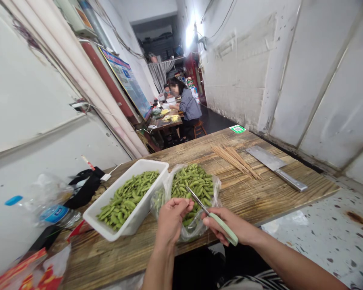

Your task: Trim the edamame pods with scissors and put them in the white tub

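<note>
My left hand (171, 217) is closed in a pinch at the near edge of a clear plastic bag (193, 189) full of green edamame pods; a pod seems to be between the fingers. My right hand (230, 226) grips pale green scissors (213, 217), whose blades point up and left toward the left hand's fingertips. A white rectangular tray (130, 219) with more edamame pods lies just left of the bag. All rest on a wooden table (260, 197).
A bundle of bamboo skewers (234, 160) and a cleaver (275, 167) lie at the table's far right. A plastic water bottle (45, 205), a black item and red packaging sit at left. A person sits at another table (166, 121) far down the corridor.
</note>
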Motion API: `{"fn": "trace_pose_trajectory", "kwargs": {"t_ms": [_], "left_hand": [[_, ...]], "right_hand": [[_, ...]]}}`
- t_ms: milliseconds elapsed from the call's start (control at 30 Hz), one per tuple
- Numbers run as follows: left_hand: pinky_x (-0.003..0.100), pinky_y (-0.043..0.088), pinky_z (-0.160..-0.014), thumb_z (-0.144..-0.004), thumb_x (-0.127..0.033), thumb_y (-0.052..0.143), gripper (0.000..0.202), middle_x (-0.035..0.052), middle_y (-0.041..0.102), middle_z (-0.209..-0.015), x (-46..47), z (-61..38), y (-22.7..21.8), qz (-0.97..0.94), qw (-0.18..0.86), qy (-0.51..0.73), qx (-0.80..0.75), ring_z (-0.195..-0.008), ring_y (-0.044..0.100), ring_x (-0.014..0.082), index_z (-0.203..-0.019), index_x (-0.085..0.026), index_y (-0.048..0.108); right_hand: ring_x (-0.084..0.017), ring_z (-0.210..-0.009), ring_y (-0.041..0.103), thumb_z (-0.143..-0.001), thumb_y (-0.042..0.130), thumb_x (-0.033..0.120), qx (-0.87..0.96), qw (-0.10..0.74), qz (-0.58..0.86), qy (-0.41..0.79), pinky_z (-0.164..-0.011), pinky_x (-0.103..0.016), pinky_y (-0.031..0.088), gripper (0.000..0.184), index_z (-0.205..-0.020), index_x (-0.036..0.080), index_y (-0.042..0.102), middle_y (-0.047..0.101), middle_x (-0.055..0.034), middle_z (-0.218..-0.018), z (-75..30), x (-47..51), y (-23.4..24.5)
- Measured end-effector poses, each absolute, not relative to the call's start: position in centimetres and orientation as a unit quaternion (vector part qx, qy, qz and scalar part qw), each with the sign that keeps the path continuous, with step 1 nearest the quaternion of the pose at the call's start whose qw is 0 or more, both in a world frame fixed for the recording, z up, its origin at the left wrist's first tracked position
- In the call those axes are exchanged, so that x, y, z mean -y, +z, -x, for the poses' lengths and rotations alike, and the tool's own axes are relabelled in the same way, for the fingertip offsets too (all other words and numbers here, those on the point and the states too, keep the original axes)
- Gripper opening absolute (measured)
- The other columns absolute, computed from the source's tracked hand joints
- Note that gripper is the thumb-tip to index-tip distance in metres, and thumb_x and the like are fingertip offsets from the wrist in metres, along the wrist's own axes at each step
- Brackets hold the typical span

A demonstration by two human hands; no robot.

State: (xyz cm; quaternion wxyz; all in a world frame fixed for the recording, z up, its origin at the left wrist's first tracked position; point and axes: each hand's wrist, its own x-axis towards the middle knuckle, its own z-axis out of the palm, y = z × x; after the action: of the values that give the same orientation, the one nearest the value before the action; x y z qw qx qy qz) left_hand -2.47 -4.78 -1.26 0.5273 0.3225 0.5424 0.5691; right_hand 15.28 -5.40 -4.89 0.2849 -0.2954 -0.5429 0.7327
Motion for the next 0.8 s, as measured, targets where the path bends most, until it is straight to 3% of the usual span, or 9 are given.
{"fn": "trace_pose_trajectory", "kwargs": {"t_ms": [167,300,367,433,567,667,800], "left_hand": [[0.038,0.055,-0.079,-0.055,-0.031,0.079,0.024,0.007,0.071,-0.07,4.5,3.8,-1.6,-0.346,0.441,0.575,-0.596,-0.07,0.068,0.0205,-0.067,-0.014,0.066],[0.046,0.051,-0.085,-0.072,-0.04,0.065,0.033,0.0108,0.072,-0.084,4.2,8.4,-0.5,-0.385,0.131,0.558,-0.723,-0.084,0.068,0.0281,-0.091,-0.013,0.068],[0.053,0.045,-0.091,-0.079,-0.038,0.058,0.037,0.0172,0.067,-0.109,4.2,9.9,0.3,-0.431,-0.046,0.453,-0.779,-0.105,0.06,0.0362,-0.103,-0.011,0.068],[0.056,0.04,-0.093,-0.083,-0.036,0.054,0.038,0.0195,0.061,-0.121,4.6,9.7,0.7,-0.497,-0.136,0.338,-0.787,-0.112,0.054,0.0394,-0.108,-0.011,0.068],[0.053,0.038,-0.087,-0.079,-0.036,0.061,0.022,0.0117,0.068,-0.099,5.6,5.6,-0.1,-0.64,-0.065,0.186,-0.743,-0.097,0.056,0.0331,-0.086,-0.021,0.076],[0.054,0.036,-0.085,-0.075,-0.028,0.065,0.012,0.0102,0.068,-0.093,5.8,3.4,-1.0,-0.672,-0.005,0.116,-0.731,-0.097,0.055,0.0339,-0.078,-0.024,0.076],[0.054,0.035,-0.093,-0.078,-0.026,0.06,0.017,0.0073,0.072,-0.099,5.3,3.8,-1.2,-0.659,0.079,0.208,-0.719,-0.102,0.058,0.0313,-0.086,-0.024,0.075]], "right_hand": [[-0.005,-0.03,0.035,-0.076,0.068,0.054,0.535,0.277,0.318,0.732,-0.027,-0.015,0.033,0.04,-0.081,0.017,0.055,0.041,0.0114,-0.042,-15.2,5.0,-5.4],[-0.005,-0.032,0.039,-0.077,0.065,0.057,0.53,0.282,0.328,0.73,-0.029,-0.014,0.036,0.042,-0.088,0.017,0.055,0.044,0.0107,-0.047,-15.6,4.6,-6.3],[-0.005,-0.035,0.041,-0.078,0.064,0.058,0.536,0.284,0.331,0.723,-0.03,-0.014,0.037,0.044,-0.091,0.017,0.055,0.045,0.0103,-0.05,-15.8,4.5,-6.5],[-0.005,-0.036,0.04,-0.078,0.062,0.059,0.542,0.282,0.328,0.72,-0.032,-0.014,0.037,0.045,-0.093,0.017,0.054,0.045,0.0103,-0.051,-15.9,4.6,-6.6],[-0.004,-0.037,0.038,-0.079,0.061,0.06,0.543,0.282,0.322,0.723,-0.032,-0.013,0.036,0.047,-0.095,0.017,0.053,0.042,0.0108,-0.052,-15.8,4.7,-6.5],[-0.004,-0.037,0.038,-0.079,0.061,0.061,0.549,0.279,0.324,0.718,-0.033,-0.014,0.036,0.048,-0.096,0.017,0.053,0.042,0.0104,-0.053,-16.1,4.9,-6.4],[-0.005,-0.039,0.039,-0.082,0.059,0.06,0.575,0.26,0.318,0.707,-0.036,-0.014,0.035,0.046,-0.098,0.017,0.052,0.044,0.0096,-0.053,-16.6,5.2,-6.4]]}}
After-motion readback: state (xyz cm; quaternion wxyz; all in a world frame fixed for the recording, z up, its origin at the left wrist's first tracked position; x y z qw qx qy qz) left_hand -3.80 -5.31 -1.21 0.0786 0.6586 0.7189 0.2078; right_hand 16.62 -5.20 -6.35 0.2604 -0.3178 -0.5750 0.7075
